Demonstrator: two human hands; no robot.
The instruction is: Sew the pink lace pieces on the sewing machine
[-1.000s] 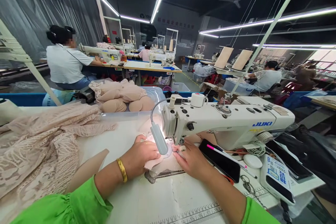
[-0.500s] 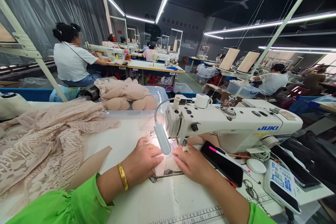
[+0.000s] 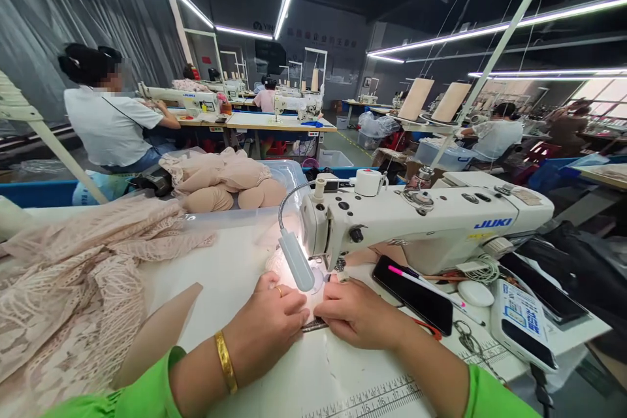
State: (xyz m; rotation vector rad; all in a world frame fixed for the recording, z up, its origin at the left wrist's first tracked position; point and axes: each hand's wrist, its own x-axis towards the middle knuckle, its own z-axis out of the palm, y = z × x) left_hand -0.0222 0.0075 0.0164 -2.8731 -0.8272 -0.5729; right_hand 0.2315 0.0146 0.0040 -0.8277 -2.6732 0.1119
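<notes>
My left hand (image 3: pixel 268 326), with a gold ring and bangle, lies curled over a small pale pink fabric piece (image 3: pixel 313 304) in front of the needle of a white JUKI sewing machine (image 3: pixel 421 222). My right hand (image 3: pixel 357 315) presses the same piece from the right, fingers bent and meeting the left hand. The piece is mostly hidden under both hands. A small grey lamp (image 3: pixel 296 260) on a gooseneck lights the needle area just above my fingers.
A heap of pink lace (image 3: pixel 73 274) covers the table's left side. A clear bin (image 3: pixel 230 189) of beige cups stands behind it. A black phone (image 3: pixel 414 295), pink pen, white disc and control box (image 3: pixel 522 326) lie right of the machine. Other people sew at benches beyond.
Both hands have drawn back toward me along the table, pulling the fabric piece nearer, and their fingers have closed together over it. The camera view shifted slightly.
</notes>
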